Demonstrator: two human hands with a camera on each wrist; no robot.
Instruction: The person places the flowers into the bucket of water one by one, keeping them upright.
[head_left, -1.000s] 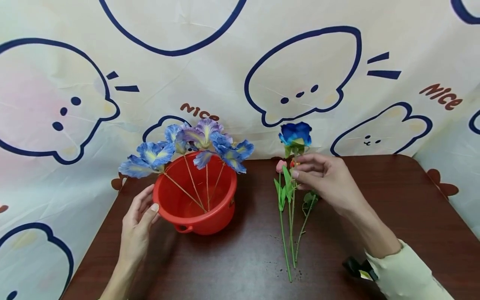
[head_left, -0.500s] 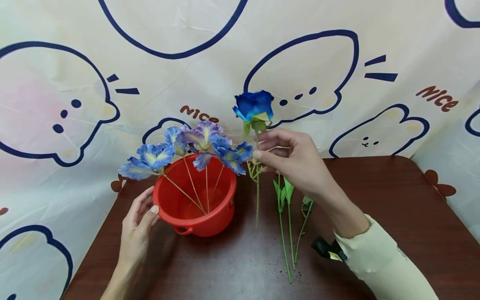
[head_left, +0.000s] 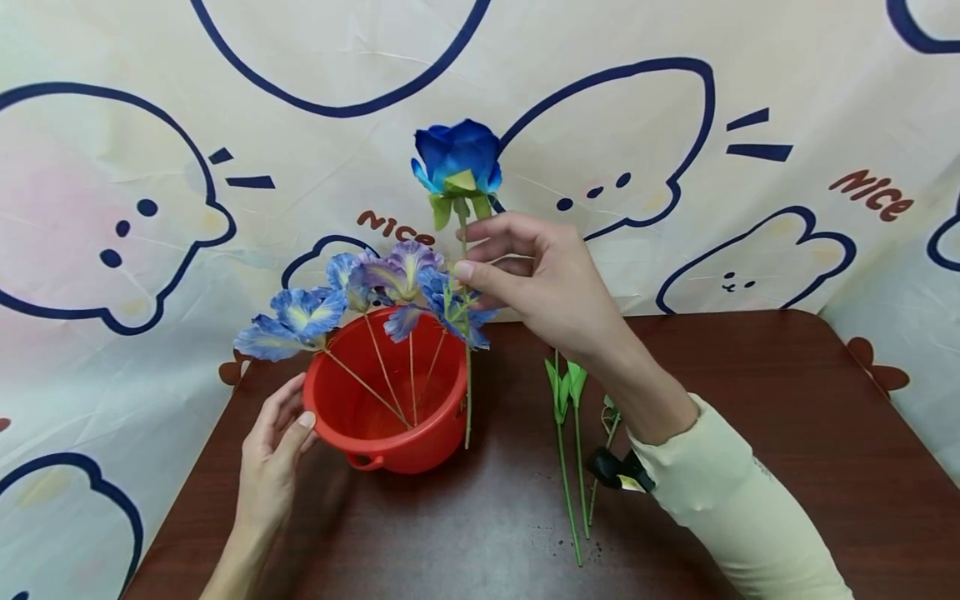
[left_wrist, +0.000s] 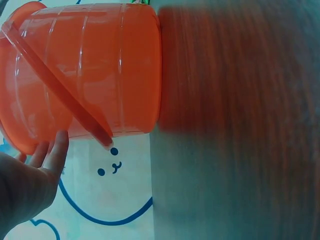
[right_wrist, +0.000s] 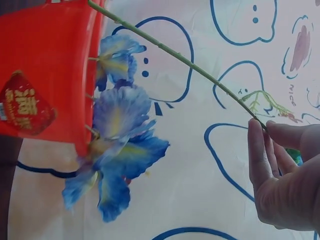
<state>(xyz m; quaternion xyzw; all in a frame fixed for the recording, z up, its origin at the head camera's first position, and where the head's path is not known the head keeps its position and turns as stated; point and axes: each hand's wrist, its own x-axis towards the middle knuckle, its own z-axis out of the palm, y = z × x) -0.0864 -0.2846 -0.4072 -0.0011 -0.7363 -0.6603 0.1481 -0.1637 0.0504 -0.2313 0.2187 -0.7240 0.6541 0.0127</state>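
My right hand pinches the stem of an artificial blue rose, held upright above the table. Its green stem runs from my fingertips toward the mouth of the red bucket in the right wrist view; in the head view the lower end overlaps the bucket's right side. The red plastic bucket stands on the table with several blue and purple irises leaning out over its rim. My left hand rests at the bucket's left side, fingers fairly straight against the outer wall near the rim.
Green-stemmed flowers lie right of the bucket, their heads hidden behind my right hand and arm. Dark specks dot the brown table. A cartoon-printed cloth hangs behind. The bucket's handle hangs down its side.
My right hand has lifted the blue rose from the flowers on the table and carried it up and left to the bucket. My left hand has stayed at the bucket.
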